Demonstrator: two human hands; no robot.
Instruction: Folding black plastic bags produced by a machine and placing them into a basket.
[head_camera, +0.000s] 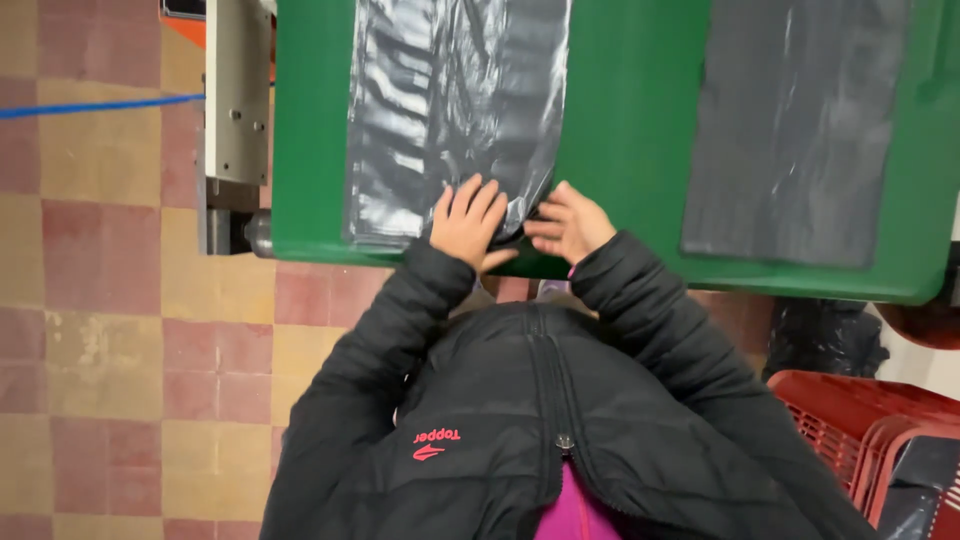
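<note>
Black jacket sleeves (400, 310) lead to left hand (468, 222) flat, right hand (568, 222) pinching glossy (crinkled) black bag (450, 110).

From where I stand, the near edge of the shiny black plastic sheet (450, 110) vanishes under the left hand (466, 224), so I can't tell how the corner lies beneath the palm. The right hand (568, 224) has its fingertips tucked into a fold, and they are hidden there. The sheet's far end runs off the top edge, as does the second, duller black sheet (795, 130). The green table (630, 130) is cut off at the top and right. The grey metal machine (236, 110) at its left end shows only in part. The red crates (860, 430) run off the lower right corner, their contents unclear. The dark bundle (825, 340) under the table is too shadowed to identify.
</note>
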